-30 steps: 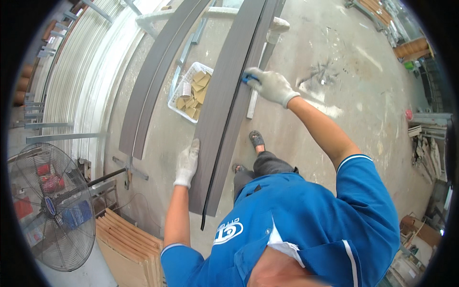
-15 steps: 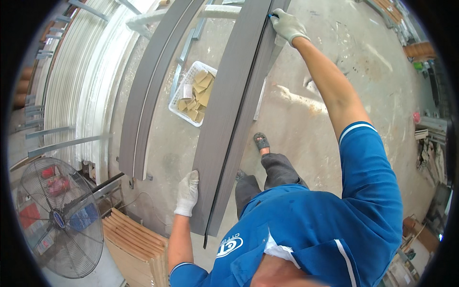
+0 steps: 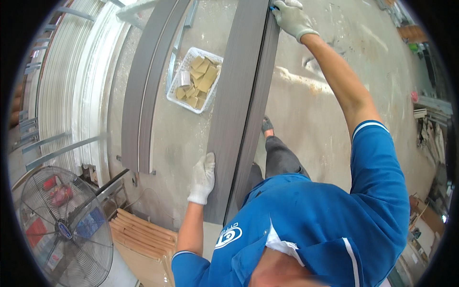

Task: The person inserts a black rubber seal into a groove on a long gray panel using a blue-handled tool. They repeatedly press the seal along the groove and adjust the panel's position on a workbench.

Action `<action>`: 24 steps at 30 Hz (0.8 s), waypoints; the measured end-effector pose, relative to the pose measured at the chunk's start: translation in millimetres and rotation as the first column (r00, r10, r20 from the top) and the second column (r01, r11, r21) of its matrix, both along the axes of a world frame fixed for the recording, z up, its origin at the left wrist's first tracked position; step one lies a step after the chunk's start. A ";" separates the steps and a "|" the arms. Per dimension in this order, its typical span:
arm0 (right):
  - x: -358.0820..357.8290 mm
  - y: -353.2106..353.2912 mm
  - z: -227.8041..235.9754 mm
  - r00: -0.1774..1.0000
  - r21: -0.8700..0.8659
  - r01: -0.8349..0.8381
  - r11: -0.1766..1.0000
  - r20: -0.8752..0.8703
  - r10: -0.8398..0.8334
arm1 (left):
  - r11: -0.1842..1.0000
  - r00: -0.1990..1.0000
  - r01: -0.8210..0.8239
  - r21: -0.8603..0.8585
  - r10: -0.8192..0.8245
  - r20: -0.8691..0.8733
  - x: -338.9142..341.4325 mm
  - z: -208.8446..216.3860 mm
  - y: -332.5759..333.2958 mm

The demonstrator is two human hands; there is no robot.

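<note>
A long grey board [image 3: 229, 95] with a dark lengthwise groove slants away in front of me. My left hand [image 3: 202, 178], in a whitish glove, is closed on the board's left edge close to its near end; its fingers are partly hidden. At the far part of the board, my gloved right hand [image 3: 292, 20] pinches a small blue object [image 3: 273, 8] against the dark groove. Most of that object is covered by the fingers, so its kind does not show. The board's near end runs behind my blue shirt.
Left of the board lies a second grooved grey board [image 3: 136, 110]. Between them, a white plastic basket [image 3: 173, 101] holds tan pieces and a white roll. A large fan [image 3: 64, 229] and stacked brown cardboard [image 3: 143, 248] stand at lower left. Long white profiles [image 3: 71, 86] line the left side.
My body has come closer to the board, and its near end has slipped behind my shirt. Both hands keep their holds. My visible foot has shifted forward.
</note>
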State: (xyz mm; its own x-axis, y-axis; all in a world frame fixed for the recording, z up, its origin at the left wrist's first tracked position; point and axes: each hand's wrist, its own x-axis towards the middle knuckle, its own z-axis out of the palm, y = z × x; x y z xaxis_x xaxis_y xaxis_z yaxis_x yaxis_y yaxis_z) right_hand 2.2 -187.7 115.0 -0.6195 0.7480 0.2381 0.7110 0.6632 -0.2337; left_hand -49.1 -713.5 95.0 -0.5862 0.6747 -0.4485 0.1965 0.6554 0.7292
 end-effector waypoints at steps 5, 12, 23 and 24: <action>11.4 -52.3 21.8 0.998 -0.125 0.032 0.992 0.051 -0.026 | 0.999 0.999 0.028 -0.023 -0.029 -0.023 -3.4 7.8 5.4; 46.1 -157.9 10.9 0.990 -0.178 0.008 0.984 0.143 0.017 | 0.997 0.999 0.034 -0.063 -0.032 0.033 -6.6 2.8 4.5; 145.6 -320.6 21.7 0.942 -0.483 -0.334 0.810 -0.145 0.303 | 0.969 0.759 0.248 -0.003 -0.197 -0.621 7.0 24.5 65.7; 148.9 -308.9 22.6 0.948 -0.489 -0.315 0.813 -0.204 0.245 | 0.963 0.711 0.258 -0.078 -0.244 -0.660 7.9 26.8 82.1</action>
State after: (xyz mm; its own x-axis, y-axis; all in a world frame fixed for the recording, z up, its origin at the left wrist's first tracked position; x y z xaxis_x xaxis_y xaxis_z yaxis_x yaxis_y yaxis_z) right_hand 151.1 -496.6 137.5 -0.8119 0.5825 -0.0379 0.4544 0.5898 -0.6676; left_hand -41.2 -631.4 121.9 -0.5363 0.8441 -0.0013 0.7859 0.4999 0.3640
